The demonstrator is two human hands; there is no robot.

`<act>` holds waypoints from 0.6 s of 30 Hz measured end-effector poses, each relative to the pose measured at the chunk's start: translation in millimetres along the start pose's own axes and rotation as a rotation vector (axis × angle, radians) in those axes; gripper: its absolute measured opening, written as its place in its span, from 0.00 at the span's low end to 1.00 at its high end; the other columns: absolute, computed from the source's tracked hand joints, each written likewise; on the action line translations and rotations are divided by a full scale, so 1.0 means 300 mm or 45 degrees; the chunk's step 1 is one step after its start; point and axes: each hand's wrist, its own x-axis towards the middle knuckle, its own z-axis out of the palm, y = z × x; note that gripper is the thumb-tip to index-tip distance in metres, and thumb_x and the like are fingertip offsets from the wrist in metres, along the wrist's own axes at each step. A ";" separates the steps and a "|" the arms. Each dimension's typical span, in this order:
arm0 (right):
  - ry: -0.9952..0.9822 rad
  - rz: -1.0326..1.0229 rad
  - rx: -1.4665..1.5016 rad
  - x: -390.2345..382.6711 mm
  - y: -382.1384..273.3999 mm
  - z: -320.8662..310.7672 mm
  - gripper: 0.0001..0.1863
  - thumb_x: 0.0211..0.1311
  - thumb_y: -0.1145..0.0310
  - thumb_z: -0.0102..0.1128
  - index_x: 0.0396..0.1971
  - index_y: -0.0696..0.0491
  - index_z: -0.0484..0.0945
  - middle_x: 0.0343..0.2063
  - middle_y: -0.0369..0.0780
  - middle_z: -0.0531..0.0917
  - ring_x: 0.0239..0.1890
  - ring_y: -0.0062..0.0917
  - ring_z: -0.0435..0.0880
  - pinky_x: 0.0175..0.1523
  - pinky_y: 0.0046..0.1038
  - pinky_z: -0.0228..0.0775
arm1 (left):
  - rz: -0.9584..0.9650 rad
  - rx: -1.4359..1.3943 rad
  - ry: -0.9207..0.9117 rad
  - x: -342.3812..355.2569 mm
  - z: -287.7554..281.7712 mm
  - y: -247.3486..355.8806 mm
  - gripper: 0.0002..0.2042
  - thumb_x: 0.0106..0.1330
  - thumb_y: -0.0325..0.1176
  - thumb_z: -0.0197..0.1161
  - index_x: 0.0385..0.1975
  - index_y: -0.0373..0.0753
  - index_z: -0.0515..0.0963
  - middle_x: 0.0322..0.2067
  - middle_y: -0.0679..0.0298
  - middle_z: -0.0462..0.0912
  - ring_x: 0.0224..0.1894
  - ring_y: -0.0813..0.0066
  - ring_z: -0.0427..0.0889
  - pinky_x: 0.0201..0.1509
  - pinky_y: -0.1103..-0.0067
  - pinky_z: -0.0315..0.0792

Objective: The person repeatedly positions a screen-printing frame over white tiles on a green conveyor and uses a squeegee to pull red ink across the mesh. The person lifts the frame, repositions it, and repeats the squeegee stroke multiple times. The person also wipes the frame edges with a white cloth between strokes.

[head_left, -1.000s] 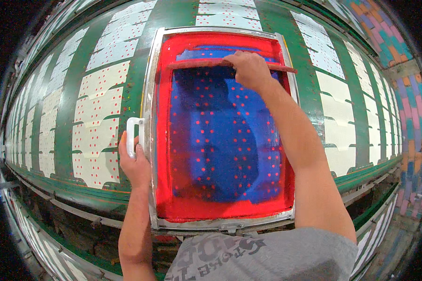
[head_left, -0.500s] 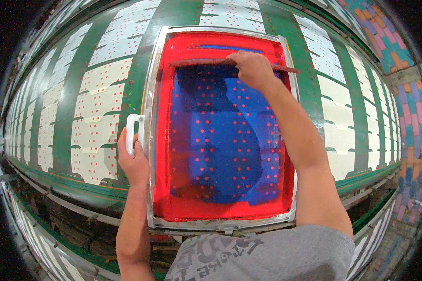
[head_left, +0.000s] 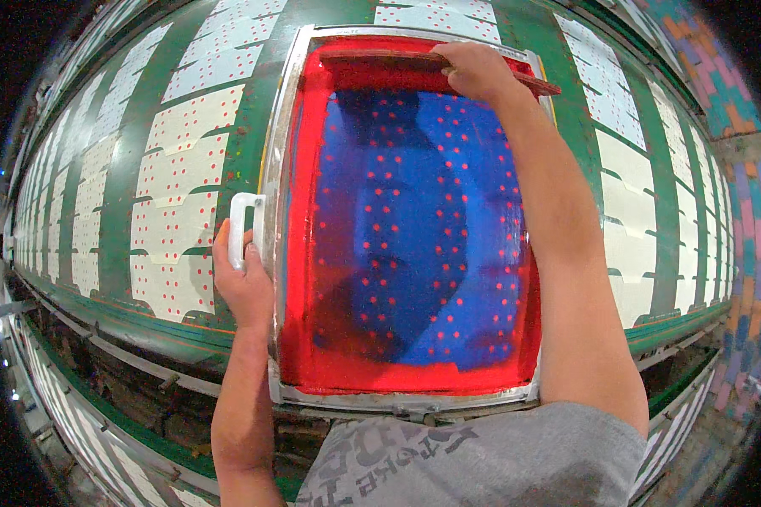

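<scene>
A metal-framed printing screen (head_left: 273,338) lies in front of me, coated red round a blue middle with red dots (head_left: 397,220). My left hand (head_left: 240,262) is closed on the white handle (head_left: 241,218) on the frame's left side. My right hand (head_left: 473,72) grips a long red-stained squeegee (head_left: 372,54) that lies crosswise at the screen's far end, its right end over the frame. Red ink (head_left: 372,78) pools beside the blade. My right forearm covers part of the screen's right edge.
A long green table (head_left: 110,101) carries rows of cream and white cut pieces (head_left: 173,203), many with red dots; some on the right (head_left: 621,194) are plain. Metal rails (head_left: 169,376) run along the near edge. Beyond the table at the right is multicoloured paving (head_left: 740,237).
My right hand has moved the squeegee away from me to the screen's far end. The screen appears slightly higher in the picture. My left hand stays on the handle.
</scene>
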 end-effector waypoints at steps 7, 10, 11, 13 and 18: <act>-0.098 -0.028 -0.007 -0.046 -0.059 -0.051 0.20 0.59 0.69 0.59 0.53 0.45 0.85 0.47 0.48 0.90 0.52 0.49 0.88 0.58 0.53 0.81 | -0.007 0.024 0.000 0.000 0.001 0.018 0.26 0.72 0.17 0.57 0.70 0.31 0.70 0.57 0.50 0.83 0.57 0.62 0.85 0.64 0.69 0.76; -0.150 0.018 0.031 -0.136 -0.137 -0.082 0.20 0.59 0.69 0.59 0.52 0.44 0.85 0.47 0.48 0.90 0.52 0.48 0.89 0.58 0.52 0.81 | -0.030 -0.069 -0.002 0.000 0.002 0.017 0.26 0.72 0.17 0.57 0.70 0.31 0.70 0.57 0.51 0.83 0.57 0.63 0.85 0.64 0.69 0.76; -0.221 0.092 0.056 -0.172 -0.169 -0.094 0.19 0.60 0.68 0.59 0.51 0.43 0.86 0.46 0.47 0.90 0.51 0.47 0.89 0.56 0.52 0.82 | 0.006 -0.054 -0.008 0.000 -0.001 0.015 0.25 0.72 0.18 0.57 0.70 0.31 0.71 0.57 0.51 0.83 0.57 0.63 0.85 0.64 0.69 0.76; -0.280 0.092 0.062 -0.268 -0.245 -0.113 0.19 0.62 0.69 0.62 0.53 0.44 0.85 0.46 0.46 0.89 0.51 0.47 0.88 0.55 0.51 0.80 | 0.016 -0.017 -0.031 0.004 -0.007 0.009 0.25 0.73 0.19 0.57 0.70 0.32 0.71 0.57 0.51 0.83 0.58 0.63 0.85 0.64 0.69 0.75; -0.323 0.053 0.115 -0.517 -0.443 -0.179 0.15 0.61 0.68 0.60 0.47 0.42 0.87 0.43 0.45 0.90 0.49 0.46 0.90 0.52 0.51 0.82 | 0.087 -0.078 -0.002 -0.003 -0.005 -0.015 0.25 0.72 0.20 0.57 0.70 0.33 0.71 0.55 0.51 0.85 0.56 0.61 0.86 0.63 0.68 0.76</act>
